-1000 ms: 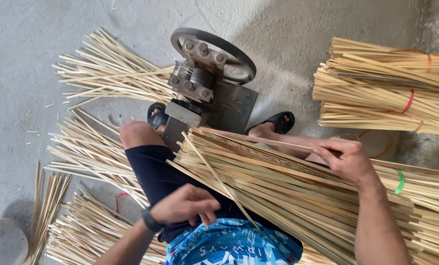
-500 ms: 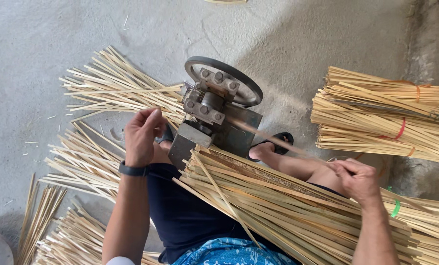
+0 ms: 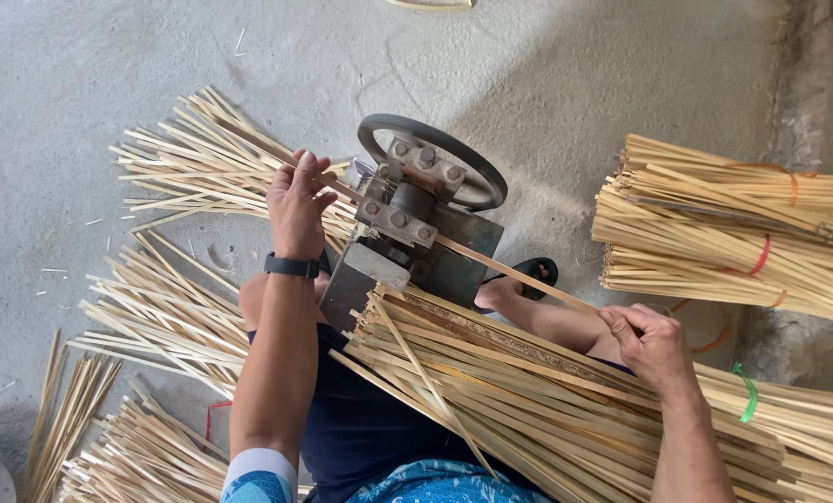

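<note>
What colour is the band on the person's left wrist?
Black. The wrist band shows clearly in the head view, just below the left hand.

Tied bamboo bundles lie on concrete floor.

One metal splitting machine with one handwheel, just right of the left hand; two tied bundles of bamboo strips beyond the right hand; one strip bundle across the lap; one black wristwatch; one sandal
</note>
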